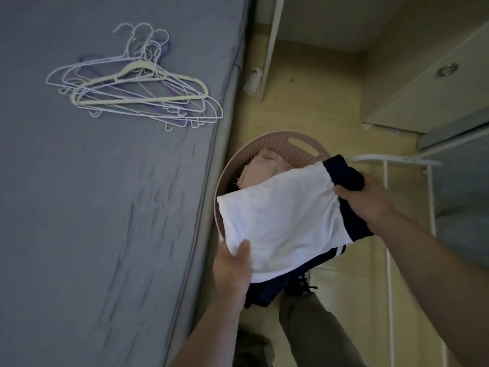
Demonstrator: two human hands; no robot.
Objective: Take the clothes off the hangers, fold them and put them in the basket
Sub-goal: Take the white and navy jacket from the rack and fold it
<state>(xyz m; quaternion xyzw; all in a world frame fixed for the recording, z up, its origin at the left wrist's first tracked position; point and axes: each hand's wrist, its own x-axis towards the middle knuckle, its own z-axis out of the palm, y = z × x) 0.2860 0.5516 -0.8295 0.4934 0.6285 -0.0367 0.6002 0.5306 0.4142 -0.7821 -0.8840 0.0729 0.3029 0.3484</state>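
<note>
Perforated plastic basket [267,141] (matt), soft cloth shirt [277,215].

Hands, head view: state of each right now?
Left hand: closed on the near corner of the folded white garment.
Right hand: closed on the garment's far dark-trimmed end, over the basket.

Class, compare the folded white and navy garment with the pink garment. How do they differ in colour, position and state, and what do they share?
The white and navy garment is two-toned; the pink garment is one pale colour. The white and navy garment is held above the basket by the left hand and right hand; the pink garment already lies inside, untouched. The white and navy garment shows fully; the pink garment is partly hidden. Both are off their hangers.
</note>
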